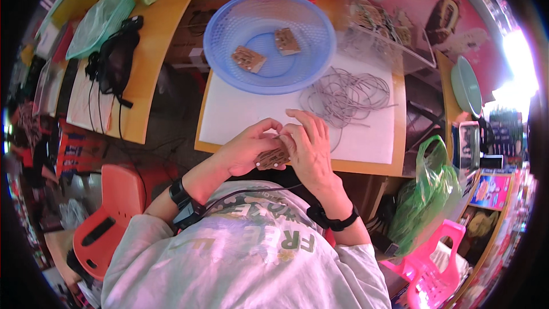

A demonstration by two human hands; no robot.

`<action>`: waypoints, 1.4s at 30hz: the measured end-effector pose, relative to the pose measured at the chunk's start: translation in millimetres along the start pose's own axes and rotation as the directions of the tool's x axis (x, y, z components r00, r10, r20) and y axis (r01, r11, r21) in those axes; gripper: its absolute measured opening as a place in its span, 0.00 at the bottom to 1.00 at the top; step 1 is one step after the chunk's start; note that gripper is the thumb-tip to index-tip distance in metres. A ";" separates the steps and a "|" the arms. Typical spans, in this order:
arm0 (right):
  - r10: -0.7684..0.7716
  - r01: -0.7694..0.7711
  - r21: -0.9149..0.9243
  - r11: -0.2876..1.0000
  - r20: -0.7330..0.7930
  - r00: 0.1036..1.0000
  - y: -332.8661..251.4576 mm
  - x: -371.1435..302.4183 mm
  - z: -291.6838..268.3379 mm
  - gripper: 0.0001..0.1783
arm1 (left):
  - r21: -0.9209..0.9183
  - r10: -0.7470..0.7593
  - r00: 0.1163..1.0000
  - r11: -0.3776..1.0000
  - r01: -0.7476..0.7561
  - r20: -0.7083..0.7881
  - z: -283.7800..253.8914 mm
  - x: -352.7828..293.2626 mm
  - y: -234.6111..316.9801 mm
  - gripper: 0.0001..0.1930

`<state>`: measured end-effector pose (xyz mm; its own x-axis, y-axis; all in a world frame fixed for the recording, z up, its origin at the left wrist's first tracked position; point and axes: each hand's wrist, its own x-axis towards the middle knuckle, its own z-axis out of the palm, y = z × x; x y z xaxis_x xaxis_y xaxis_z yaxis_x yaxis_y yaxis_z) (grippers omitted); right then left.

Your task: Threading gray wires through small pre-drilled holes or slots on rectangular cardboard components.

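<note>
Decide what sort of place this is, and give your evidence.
Probably a small workshop or shop corner for handwork: a tangle of grey cord on a white-topped table, and two brown pieces in a blue basket.

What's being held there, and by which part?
A small brown card, held in the left hand by its left side; the right hand is at its upper right, its grip unclear.

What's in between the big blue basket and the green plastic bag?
In the head view, a loose tangle of grey cord lies between the blue basket and the green plastic bag, then some white sheet and the wooden table edge.
</note>
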<state>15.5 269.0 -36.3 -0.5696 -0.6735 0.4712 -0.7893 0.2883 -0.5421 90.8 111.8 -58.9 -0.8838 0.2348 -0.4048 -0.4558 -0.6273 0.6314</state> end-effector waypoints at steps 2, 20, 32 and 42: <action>-0.044 0.075 0.229 0.971 -0.137 0.990 -12.5 3.5 -12.4 0.10 | -0.057 0.020 1.000 0.998 -0.019 0.013 -8.6 1.9 -3.0 0.13; 0.524 -0.482 0.294 0.825 -0.079 0.848 4.2 -30.9 -93.4 0.10 | -0.054 -0.050 0.998 0.997 0.052 0.040 15.6 4.8 29.4 0.19; 0.190 -0.218 0.292 0.931 0.123 0.974 8.7 -0.5 -33.7 0.13 | 0.259 0.076 0.991 0.965 -0.045 -0.111 10.9 -10.3 28.7 0.12; 0.149 -0.217 0.333 0.918 0.218 0.965 12.8 -0.3 -32.5 0.16 | 0.038 -0.241 0.938 0.970 0.239 0.251 -19.0 -9.2 29.5 0.20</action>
<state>-1.8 295.1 -20.8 -0.6172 -0.7548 0.2221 -0.5242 0.1841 -0.8314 87.5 77.0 -49.1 -0.7455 0.5574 -0.3653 -0.6573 -0.5241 0.5416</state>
